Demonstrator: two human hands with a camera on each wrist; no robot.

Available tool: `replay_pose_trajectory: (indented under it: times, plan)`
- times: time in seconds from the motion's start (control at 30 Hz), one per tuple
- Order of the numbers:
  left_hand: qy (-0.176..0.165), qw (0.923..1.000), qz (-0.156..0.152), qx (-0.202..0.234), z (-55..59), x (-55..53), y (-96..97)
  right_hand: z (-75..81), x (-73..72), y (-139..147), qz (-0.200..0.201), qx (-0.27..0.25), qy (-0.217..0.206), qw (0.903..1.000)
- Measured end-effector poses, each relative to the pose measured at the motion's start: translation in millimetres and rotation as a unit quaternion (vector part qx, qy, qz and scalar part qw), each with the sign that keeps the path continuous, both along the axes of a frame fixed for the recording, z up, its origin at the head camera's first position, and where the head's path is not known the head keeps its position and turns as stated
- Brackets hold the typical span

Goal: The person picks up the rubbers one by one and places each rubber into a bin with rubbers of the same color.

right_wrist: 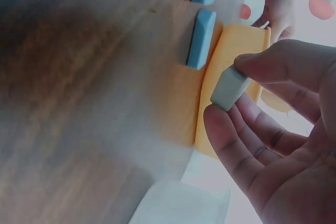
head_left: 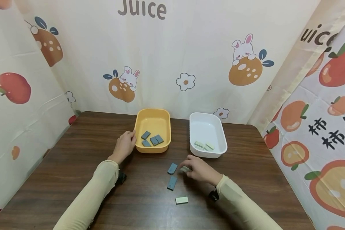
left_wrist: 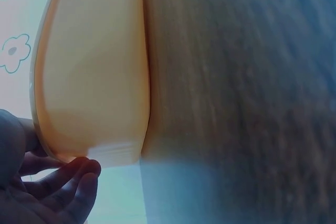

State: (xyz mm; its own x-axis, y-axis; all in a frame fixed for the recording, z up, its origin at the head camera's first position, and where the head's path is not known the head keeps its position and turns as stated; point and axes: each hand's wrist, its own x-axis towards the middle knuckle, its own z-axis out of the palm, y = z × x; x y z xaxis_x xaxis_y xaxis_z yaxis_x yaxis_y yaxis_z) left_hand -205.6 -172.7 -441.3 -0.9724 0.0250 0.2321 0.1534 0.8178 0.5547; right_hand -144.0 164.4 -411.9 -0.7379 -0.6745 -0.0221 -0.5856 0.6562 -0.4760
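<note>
My left hand [head_left: 124, 145] grips the left rim of a yellow plastic tub [head_left: 153, 113]; in the left wrist view its fingers [left_wrist: 84, 174] curl at the tub's edge. Several blue-grey blocks [head_left: 145, 135] lie inside that tub. With thumb and fingertips my right hand [head_left: 202, 171] pinches a small pale green block [right_wrist: 229, 88] over the table, in front of the white tub [head_left: 206, 120]. Two blue-grey blocks [head_left: 172, 168] lie on the table just left of the right hand. A second pale green block [head_left: 181, 200] lies nearer to me.
Inside the white tub are several pale green blocks [head_left: 209, 146]. Both tubs stand toward the back of the dark wooden table [head_left: 138, 204], with a printed curtain [head_left: 166, 48] behind. The two tubs have a gap between them.
</note>
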Motion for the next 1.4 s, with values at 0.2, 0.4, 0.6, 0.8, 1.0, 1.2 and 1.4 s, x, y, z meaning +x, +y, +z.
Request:
replay_pose_trajectory:
  times: [0.2,0.4,0.6,0.8,1.0,1.2,1.4]
  plan:
    - [0.006,1.0,-0.003,0.001,0.5,0.5,-0.3,9.3,-3.5,4,-0.011,-0.004,0.007,0.9999]
    - [0.009,0.9999,-0.005,0.004,0.1,1.1,-0.9,16.7,-9.3,4,-0.004,0.006,0.02,0.9998]
    - [0.01,0.9999,0.001,0.011,-1.4,0.5,-0.8,24.4,-17.8,4,-0.006,0.005,0.055,0.9985]
    - [0.004,0.9999,0.004,0.012,-0.4,0.1,-1.8,32.0,-31.3,10,-0.03,-0.009,0.082,0.9962]
    - [-0.009,0.9999,0.007,0.013,2.2,-1.1,-1.5,40.7,-49.8,15,-0.052,0.009,0.082,0.9952]
    - [-0.027,0.9995,0.006,0.014,2.7,0.2,-1.0,44.3,-66.1,23,-0.066,0.01,0.077,0.9948]
    - [-0.029,0.9995,0.008,0.013,2.6,0.2,-0.9,34.3,-88.2,37,-0.122,0.017,0.04,0.9915]
